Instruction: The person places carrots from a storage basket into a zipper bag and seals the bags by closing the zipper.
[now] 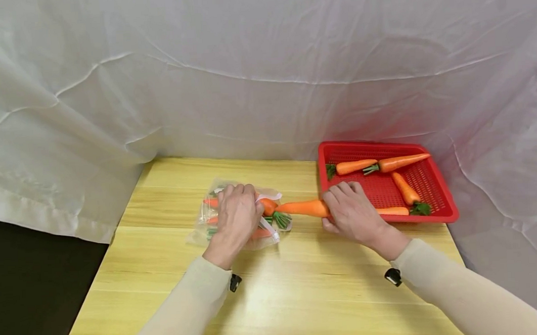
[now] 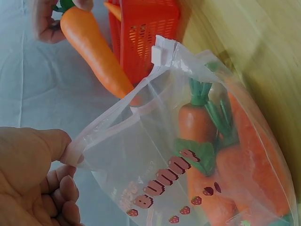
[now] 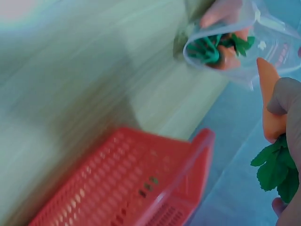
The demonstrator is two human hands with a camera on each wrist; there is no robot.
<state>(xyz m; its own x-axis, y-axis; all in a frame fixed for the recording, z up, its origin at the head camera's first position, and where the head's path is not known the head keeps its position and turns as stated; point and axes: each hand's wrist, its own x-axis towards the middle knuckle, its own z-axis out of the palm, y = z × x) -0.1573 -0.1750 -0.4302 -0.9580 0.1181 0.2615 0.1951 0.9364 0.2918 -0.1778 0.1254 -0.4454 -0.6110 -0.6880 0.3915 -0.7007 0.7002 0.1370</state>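
Note:
A clear zip bag [image 2: 127, 160] with "Bunny" lettering lies on the table and holds several carrots with green tops. My left hand [image 1: 240, 212] pinches the edge of its mouth between thumb and finger, and the mouth gapes. In my right hand [image 1: 353, 213] is a carrot [image 1: 303, 208], gripped near its leafy end. Its thin tip points left and reaches the bag's mouth, as the left wrist view [image 2: 96, 54] also shows. Green leaves [image 3: 277, 165] stick out behind the right fingers in the right wrist view.
To the right on the wooden table [image 1: 293, 297] stands a red plastic basket [image 1: 450, 211] with several carrots [image 1: 402, 162] in it. A pale grey cloth [image 1: 256, 107] hangs behind and along the sides of the table.

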